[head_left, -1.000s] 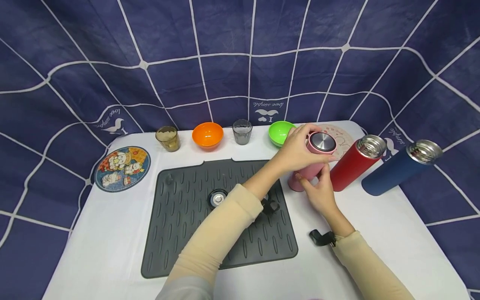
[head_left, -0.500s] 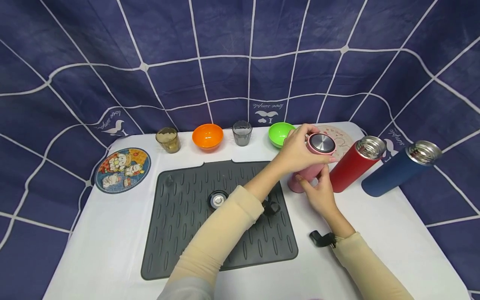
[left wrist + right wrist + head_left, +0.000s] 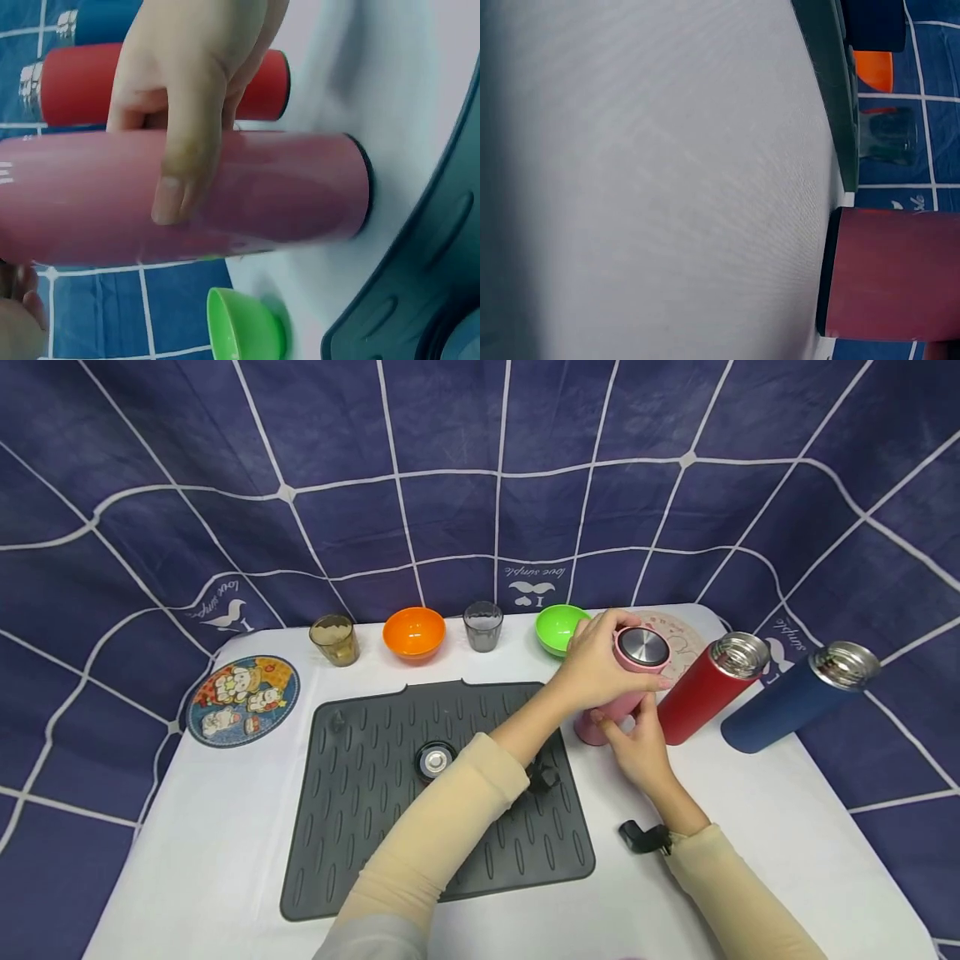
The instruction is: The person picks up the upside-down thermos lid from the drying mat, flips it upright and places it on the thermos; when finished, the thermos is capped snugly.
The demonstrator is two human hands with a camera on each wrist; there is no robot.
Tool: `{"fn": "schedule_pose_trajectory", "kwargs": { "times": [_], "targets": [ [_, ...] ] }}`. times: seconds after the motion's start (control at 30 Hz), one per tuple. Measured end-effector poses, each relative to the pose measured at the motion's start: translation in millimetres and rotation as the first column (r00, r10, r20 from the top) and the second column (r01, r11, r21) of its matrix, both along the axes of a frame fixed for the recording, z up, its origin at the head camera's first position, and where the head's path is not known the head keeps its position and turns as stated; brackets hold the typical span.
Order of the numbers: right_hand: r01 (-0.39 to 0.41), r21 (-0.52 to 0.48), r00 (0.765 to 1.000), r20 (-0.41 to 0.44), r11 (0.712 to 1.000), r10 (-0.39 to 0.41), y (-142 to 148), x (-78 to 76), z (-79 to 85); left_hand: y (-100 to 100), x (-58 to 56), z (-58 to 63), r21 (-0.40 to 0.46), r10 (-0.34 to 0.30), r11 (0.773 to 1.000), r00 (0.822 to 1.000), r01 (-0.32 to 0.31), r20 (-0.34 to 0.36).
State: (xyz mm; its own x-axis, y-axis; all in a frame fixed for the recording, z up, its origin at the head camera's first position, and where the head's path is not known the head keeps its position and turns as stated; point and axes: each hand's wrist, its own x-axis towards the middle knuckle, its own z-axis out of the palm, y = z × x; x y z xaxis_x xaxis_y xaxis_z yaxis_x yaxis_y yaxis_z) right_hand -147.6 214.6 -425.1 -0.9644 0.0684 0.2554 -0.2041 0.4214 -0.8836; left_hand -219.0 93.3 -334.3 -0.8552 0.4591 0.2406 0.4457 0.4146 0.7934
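A pink thermos flask with a black-rimmed, brushed-metal top stands upright on the white table, right of the dark mat. My left hand grips its upper end, fingers and thumb around the rim of the lid. Lower down, my right hand holds the flask's body; its thumb lies across the pink side in the left wrist view. The right wrist view catches just the flask's black-edged base. Beside it stand a red flask and a blue flask, both with uncovered steel mouths.
A ribbed grey drying mat bears a round black-and-silver lid, partly covered by my left sleeve. Along the back are an amber glass, an orange bowl, a grey glass and a green bowl. Oval placemat at left.
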Motion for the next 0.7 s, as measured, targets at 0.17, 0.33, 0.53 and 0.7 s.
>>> {"fn": "schedule_pose_trajectory", "kwargs": {
  "times": [0.17,0.33,0.53,0.7],
  "targets": [
    [-0.003,0.027,1.0,0.0,1.0,0.003,0,0.3,0.5,-6,-8.6,0.4,0.092,-0.154,0.985,0.986,0.148,0.07],
    [-0.001,0.02,1.0,0.023,1.0,0.0,0,1.6,0.4,-6,-10.0,-4.4,0.155,-0.198,0.972,0.971,0.177,0.133],
    [-0.016,0.004,1.0,-0.002,1.0,0.016,1,0.3,2.0,2,-2.3,-4.7,0.04,0.014,0.999,1.0,-0.015,0.023],
    [-0.013,0.03,1.0,0.001,0.999,0.013,0,0.9,2.9,-10,-14.2,1.0,0.063,-0.217,0.975,0.974,0.213,0.07]
  ]
}}
